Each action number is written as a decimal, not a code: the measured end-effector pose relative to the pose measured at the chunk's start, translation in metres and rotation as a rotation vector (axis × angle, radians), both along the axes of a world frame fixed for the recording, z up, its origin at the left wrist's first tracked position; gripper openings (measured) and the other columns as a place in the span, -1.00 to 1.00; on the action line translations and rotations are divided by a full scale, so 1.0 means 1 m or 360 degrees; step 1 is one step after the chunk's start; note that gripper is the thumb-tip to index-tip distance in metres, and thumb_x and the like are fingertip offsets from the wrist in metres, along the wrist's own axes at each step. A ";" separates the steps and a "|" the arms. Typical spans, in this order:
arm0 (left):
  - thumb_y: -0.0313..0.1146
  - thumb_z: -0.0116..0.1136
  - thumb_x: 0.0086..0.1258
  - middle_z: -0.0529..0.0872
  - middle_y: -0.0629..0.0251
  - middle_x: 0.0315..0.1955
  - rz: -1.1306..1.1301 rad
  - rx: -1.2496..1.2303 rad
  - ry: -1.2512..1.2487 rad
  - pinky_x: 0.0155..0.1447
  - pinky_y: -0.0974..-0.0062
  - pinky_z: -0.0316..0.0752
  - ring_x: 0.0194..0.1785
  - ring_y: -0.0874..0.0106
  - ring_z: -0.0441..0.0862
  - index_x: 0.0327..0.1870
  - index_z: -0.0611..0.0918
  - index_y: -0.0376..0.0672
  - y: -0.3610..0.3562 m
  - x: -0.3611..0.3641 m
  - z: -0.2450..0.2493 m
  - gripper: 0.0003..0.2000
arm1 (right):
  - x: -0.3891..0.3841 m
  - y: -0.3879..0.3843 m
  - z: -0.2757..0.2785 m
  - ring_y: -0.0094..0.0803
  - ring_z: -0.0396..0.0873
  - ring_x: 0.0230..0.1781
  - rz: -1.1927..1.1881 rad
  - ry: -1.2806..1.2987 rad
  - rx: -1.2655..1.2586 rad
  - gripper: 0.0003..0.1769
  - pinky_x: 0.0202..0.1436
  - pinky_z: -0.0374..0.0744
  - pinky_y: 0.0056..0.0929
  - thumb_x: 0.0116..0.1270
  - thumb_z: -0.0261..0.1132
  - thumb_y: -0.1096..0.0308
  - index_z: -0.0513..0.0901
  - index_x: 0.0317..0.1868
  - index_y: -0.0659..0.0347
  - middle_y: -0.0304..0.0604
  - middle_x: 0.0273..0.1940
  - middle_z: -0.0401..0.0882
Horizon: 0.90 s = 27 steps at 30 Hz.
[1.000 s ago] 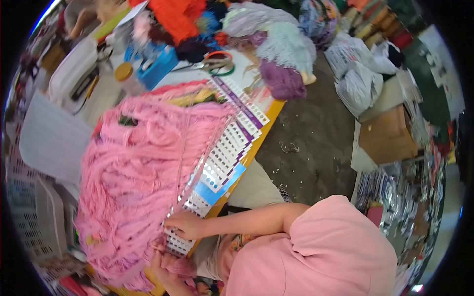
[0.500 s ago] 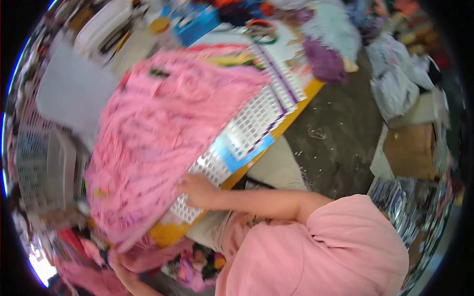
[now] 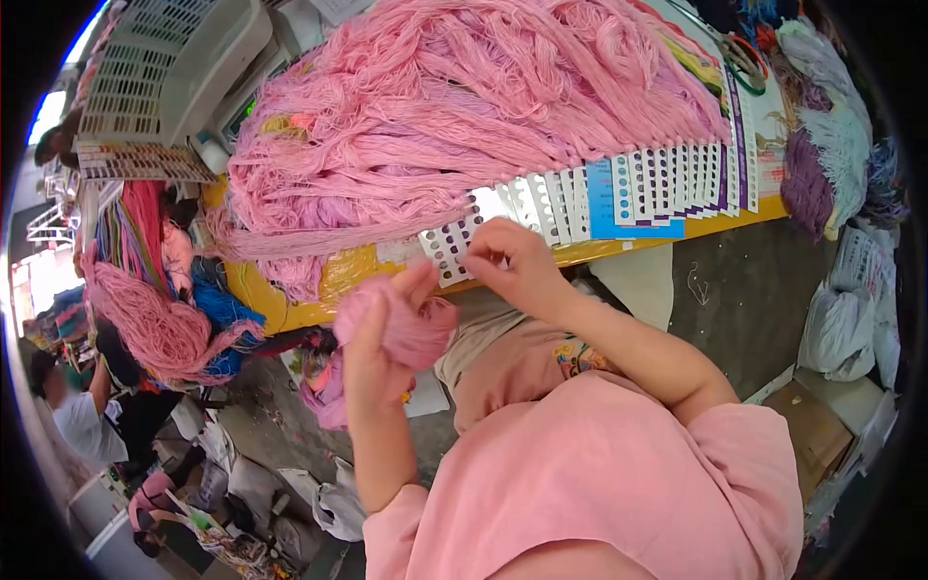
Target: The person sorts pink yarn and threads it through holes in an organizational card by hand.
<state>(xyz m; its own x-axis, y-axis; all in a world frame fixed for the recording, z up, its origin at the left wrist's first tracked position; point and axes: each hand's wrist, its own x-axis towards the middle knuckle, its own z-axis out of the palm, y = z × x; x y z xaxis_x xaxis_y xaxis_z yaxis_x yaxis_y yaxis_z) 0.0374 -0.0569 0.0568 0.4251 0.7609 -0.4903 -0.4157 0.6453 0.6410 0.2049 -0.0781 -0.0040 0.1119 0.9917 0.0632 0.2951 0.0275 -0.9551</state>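
Observation:
My left hand point(image 3: 365, 360) is closed round a pink skein of thread point(image 3: 420, 333), held just off the table's front edge. To its right, my right hand point(image 3: 527, 273) has thumb and forefinger curled into a pinch. Its fingertips are at the edge of a white punched card point(image 3: 445, 253); whether they grip the card or a thread is too small to tell. A large heap of pink thread point(image 3: 416, 116) covers the table, tied in bunches to a fanned row of white punched cards point(image 3: 667, 184). A blue card point(image 3: 601, 198) lies among them.
The table's yellow front edge point(image 3: 353, 280) runs before me. More skeins point(image 3: 150, 314) hang at the left. White baskets point(image 3: 217, 63) stand at the back left. Scissors point(image 3: 744, 66) lie at the far right. Bags point(image 3: 839, 329) sit on the floor. Other people are at lower left.
My view has turned towards the left. My left hand has come up from below the table's left end and now holds a pink skein. My right hand has lifted from the cards into a pinch.

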 end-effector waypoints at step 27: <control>-0.30 -0.13 0.23 0.47 0.20 -0.20 0.0082 -0.0058 -0.0192 -0.07 0.50 0.33 -0.13 0.44 0.43 -0.02 0.31 -0.35 -0.019 0.047 0.004 -0.64 | 0.010 -0.010 0.060 -0.66 0.35 -0.77 0.0343 0.1647 -0.0766 -0.81 -0.72 0.29 -0.77 0.11 0.11 0.40 0.50 -0.27 0.31 -0.22 -0.65 0.46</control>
